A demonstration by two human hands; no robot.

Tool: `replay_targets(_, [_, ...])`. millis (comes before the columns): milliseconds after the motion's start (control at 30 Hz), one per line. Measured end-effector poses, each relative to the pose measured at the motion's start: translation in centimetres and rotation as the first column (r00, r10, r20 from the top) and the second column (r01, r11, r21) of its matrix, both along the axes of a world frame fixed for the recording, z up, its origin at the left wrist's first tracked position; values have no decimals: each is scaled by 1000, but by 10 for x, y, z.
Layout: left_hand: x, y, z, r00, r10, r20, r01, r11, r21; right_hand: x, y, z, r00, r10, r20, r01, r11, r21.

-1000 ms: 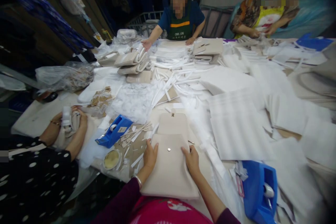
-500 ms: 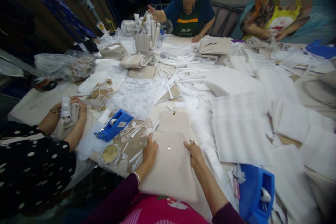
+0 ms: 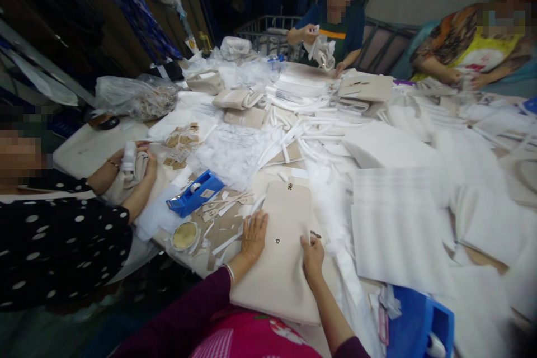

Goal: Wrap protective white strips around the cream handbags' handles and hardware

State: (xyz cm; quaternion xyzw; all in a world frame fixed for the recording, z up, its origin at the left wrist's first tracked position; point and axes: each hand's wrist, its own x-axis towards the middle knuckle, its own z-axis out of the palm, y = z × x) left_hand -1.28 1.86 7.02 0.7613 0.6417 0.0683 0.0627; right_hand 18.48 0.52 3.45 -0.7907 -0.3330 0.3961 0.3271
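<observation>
A cream bag (image 3: 279, 271) lies in front of me with its flap (image 3: 288, 207) folded out away from me. A small gold clasp sits near the flap's far end, and a round metal snap shows on the bag's body. My left hand (image 3: 253, 238) rests flat on the bag's left side, fingers stretched out. On the right edge, my right hand (image 3: 313, 257) has thumb and fingers closed around the bag's side. A small metal fitting (image 3: 315, 235) shows just beyond the right fingers.
Blue tape dispensers stand at left (image 3: 195, 193) and lower right (image 3: 419, 321). White foam sheets (image 3: 394, 229) cover the right side. A round tub (image 3: 185, 236) sits left, near a co-worker's hands (image 3: 140, 170). Two more people work across the table.
The flap now lies smooth and continuous with the bag's body. My left hand has gone from gripping the edge to lying flat. The far co-worker has lifted a wrapped bundle.
</observation>
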Motion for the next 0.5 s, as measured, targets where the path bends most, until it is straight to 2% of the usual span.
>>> replay_targets(67, [7, -5, 5, 963, -260, 63, 260, 965, 11, -1, -2, 1, 1000, 2, -21, -2, 1000, 10])
replay_targets(133, [12, -7, 10, 901, -422, 105, 425, 905, -8, -1, -2, 2, 1000, 1, -29, -1, 1000, 29])
replay_targets(267, [13, -2, 11, 865, -487, 124, 495, 868, -37, 0, -4, -3, 1000, 6, -25, -5, 999, 45])
replay_targets(367, [8, 5, 6, 846, -516, 134, 524, 851, -36, 5, -4, -7, 997, 72, 5, -73, 997, 6])
replay_targets(433, [5, 8, 2, 839, -525, 143, 534, 845, -29, 7, -2, 1, 984, 120, 132, -124, 992, 21])
replay_targets(500, [4, 10, -1, 834, -530, 154, 540, 842, -22, 3, 2, 18, 927, 128, 353, -186, 973, 137])
